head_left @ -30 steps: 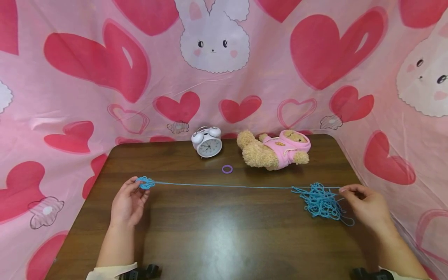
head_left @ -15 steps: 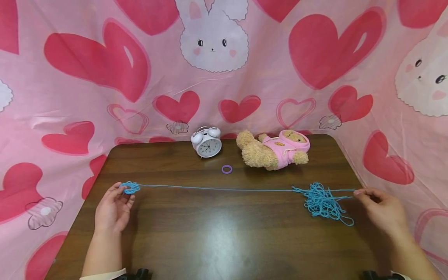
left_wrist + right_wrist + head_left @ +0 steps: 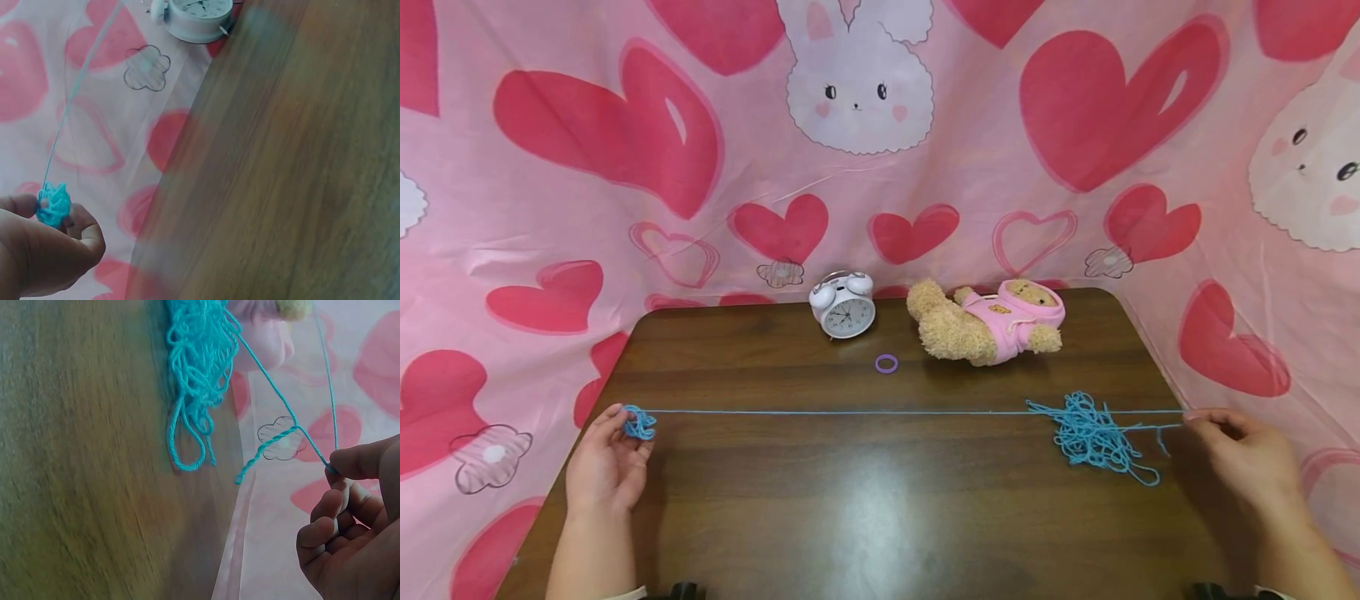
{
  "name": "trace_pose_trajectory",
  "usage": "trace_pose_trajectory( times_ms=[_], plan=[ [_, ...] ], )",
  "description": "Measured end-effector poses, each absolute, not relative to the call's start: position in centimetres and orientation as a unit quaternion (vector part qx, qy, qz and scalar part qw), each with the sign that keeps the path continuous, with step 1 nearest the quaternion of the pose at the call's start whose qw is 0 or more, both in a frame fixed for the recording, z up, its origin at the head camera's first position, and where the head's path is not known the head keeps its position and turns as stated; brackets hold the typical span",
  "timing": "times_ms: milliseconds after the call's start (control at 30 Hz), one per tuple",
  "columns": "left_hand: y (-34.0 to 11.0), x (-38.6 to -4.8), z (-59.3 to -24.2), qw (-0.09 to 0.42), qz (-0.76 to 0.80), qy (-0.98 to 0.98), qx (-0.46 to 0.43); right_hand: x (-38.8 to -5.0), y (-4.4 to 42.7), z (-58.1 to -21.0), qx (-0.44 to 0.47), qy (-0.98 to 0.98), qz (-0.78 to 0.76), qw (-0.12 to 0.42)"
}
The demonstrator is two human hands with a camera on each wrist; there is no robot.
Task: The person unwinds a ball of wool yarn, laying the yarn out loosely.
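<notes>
Between the fingertips of my left hand (image 3: 606,467) is a small wound bundle of blue yarn (image 3: 640,422), held above the table's left side. From it a taut blue strand (image 3: 842,412) crosses to my right hand (image 3: 1251,454), whose thumb and finger pinch it past the table's right edge. A loose tangled heap of the same yarn (image 3: 1093,437) lies on the table just left of the right hand. In the right wrist view, a second strand (image 3: 269,378) runs from the heap to the pinch, with a short twisted piece (image 3: 259,453) hanging off it.
On the brown wooden table (image 3: 775,508) a white alarm clock (image 3: 847,312) stands at the back. Right of it lies a teddy bear (image 3: 985,325) in a pink hoodie. A purple ring (image 3: 886,363) lies in front of them. Pink heart-patterned cloth (image 3: 940,175) hangs around the table.
My left hand has moved left and slightly nearer with the bundle. My right hand has moved right. The strand between them is longer, and a second strand now stretches from the heap.
</notes>
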State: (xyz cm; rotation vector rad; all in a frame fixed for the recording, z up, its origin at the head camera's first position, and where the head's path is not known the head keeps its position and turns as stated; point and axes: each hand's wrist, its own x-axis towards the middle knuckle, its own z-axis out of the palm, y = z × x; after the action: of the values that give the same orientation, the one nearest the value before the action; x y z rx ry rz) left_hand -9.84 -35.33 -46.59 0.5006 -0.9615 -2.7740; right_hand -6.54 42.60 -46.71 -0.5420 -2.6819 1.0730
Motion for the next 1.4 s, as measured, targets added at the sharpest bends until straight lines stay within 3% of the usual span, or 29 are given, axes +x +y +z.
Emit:
trace_pose_trajectory(
  times_ms=[367,833,1400],
  plan=[
    [-35.5,-9.7,-46.7,0.072,-0.938,-0.308,0.139,-6.9,42.8,-47.3,-0.176,-0.913,0.352,0.108],
    [-33.7,-10.3,-46.9,0.044,-0.919,-0.381,0.093,-8.0,41.5,-48.1,-0.052,-0.962,0.265,0.035],
    [-32.3,-10.9,-47.1,0.04,-0.907,-0.409,0.089,-8.0,39.4,-47.4,-0.055,-0.951,0.291,0.09]
  ],
)
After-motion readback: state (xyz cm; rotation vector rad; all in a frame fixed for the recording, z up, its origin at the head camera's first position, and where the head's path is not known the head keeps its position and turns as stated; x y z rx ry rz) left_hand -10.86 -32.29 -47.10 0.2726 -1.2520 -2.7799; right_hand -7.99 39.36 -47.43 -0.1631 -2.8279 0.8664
